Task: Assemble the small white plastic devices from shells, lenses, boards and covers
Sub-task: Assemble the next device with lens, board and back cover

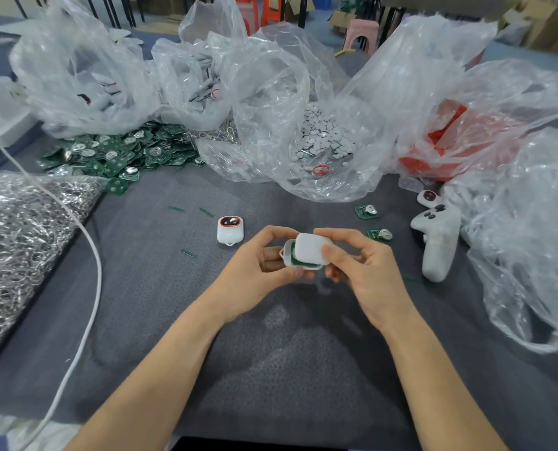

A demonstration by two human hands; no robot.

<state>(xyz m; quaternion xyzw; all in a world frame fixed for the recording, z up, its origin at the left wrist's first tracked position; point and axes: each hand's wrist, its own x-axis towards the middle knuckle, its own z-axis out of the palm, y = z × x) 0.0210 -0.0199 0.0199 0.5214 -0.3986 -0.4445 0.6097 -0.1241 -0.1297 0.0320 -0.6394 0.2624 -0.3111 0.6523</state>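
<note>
Above the middle of the grey table, my left hand [258, 265] grips a white shell [289, 257] with a green board showing inside it. My right hand [362, 271] pinches a white cover [311, 249] that lies tilted over the shell, only partly covering it. A finished white device [230, 230] with a red-ringed dark lens lies on the table to the left of my hands. Two loose green boards [366, 210] [381, 235] lie to the right.
A heap of green boards [121, 154] sits at the back left. Clear bags hold white discs [323, 138], white shells [108, 89] and red parts [440, 138]. A bag of metal rings [20, 236] lies left, crossed by a white cable [92, 265]. A white controller [438, 242] lies right.
</note>
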